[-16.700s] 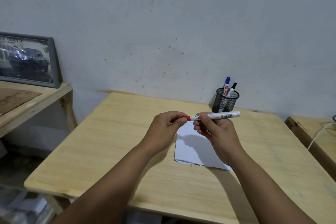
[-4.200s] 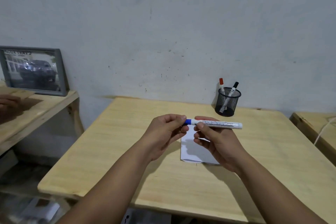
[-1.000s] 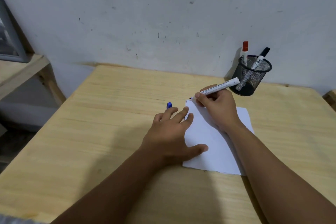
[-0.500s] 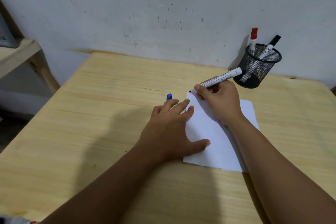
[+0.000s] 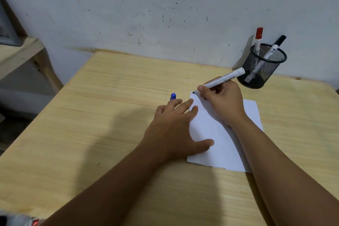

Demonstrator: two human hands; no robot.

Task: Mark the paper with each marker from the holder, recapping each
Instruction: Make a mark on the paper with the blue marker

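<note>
Pale wooden table [image 5: 91,134] set against a scuffed grey wall [image 5: 165,5], a second wooden surface [image 5: 16,55] off to the left

White paper [image 5: 216,134] lying flat on the table, right of centre, a short red stroke [image 5: 192,93] at its far left corner

Left hand [image 5: 174,128] spread flat, fingers straight, pressing the paper's left edge; blue cap [image 5: 173,96] poking out just past its fingertips, exact grip on it not discernible

Right hand [image 5: 222,101] curled round an uncapped white marker [image 5: 224,78], tip down on the paper's far left corner beside the red stroke

Black mesh holder [image 5: 261,68] standing near the wall, beyond the right hand, apart from the paper

Red-capped marker [image 5: 258,39] and black-capped marker [image 5: 274,47] upright and leaning inside the holder
</note>
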